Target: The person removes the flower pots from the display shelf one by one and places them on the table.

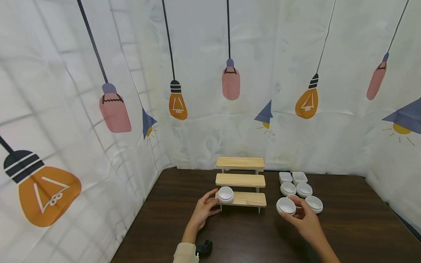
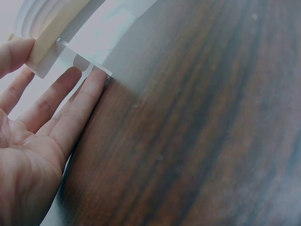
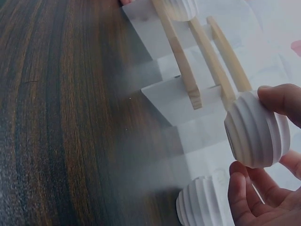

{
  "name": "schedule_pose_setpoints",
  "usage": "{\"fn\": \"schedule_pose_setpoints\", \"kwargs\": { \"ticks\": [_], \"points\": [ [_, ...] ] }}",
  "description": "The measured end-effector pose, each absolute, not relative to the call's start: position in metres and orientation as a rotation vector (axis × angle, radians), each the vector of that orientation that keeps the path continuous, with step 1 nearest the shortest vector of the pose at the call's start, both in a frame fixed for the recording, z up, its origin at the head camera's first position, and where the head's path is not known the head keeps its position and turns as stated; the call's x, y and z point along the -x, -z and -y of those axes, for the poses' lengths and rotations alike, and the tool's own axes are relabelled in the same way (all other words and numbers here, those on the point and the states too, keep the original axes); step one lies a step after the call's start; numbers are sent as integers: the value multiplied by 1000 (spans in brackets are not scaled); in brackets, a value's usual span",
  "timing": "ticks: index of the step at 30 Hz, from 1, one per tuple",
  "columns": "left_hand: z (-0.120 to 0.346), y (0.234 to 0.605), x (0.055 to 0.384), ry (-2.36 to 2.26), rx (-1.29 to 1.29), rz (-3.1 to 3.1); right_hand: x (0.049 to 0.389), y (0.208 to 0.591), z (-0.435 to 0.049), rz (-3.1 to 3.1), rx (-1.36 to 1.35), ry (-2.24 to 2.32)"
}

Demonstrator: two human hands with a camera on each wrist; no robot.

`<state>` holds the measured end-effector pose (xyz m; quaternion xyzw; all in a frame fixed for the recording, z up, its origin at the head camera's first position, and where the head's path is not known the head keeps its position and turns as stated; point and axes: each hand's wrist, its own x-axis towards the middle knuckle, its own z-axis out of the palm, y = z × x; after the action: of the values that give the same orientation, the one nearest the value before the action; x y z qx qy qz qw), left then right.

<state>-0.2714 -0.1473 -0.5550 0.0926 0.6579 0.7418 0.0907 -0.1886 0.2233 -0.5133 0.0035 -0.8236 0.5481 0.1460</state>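
My right hand [image 1: 304,219] pinches a small round white ribbed bowl [image 1: 286,205] between thumb and fingers, above the dark table. In the right wrist view, the held bowl [image 3: 256,129] is tilted, its ribbed side showing. My left hand [image 1: 201,212] is at the left end of the lowest step of a three-tier wooden shelf [image 1: 248,199]. In the left wrist view, fairly straight fingers [image 2: 77,101] touch the board's end and its clear support [image 2: 87,56]. Another white bowl [image 1: 226,194] sits at that end of the lowest step, close to the left fingertips.
At the right of the dark wooden table [image 1: 171,208] stand several more white bowls. Two squarish ones [image 1: 299,178] are at the back and round ones [image 1: 304,189] are in front. One is partly hidden by the right hand. A patterned curtain [image 1: 204,138] hangs behind the table.
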Motion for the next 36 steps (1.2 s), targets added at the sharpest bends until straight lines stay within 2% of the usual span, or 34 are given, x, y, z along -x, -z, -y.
{"fn": "schedule_pose_setpoints", "kwargs": {
  "ticks": [36],
  "points": [
    [147, 554, 271, -2192, -274, -1962, 178, 520, -235, 2424, 33, -1491]
  ]
}}
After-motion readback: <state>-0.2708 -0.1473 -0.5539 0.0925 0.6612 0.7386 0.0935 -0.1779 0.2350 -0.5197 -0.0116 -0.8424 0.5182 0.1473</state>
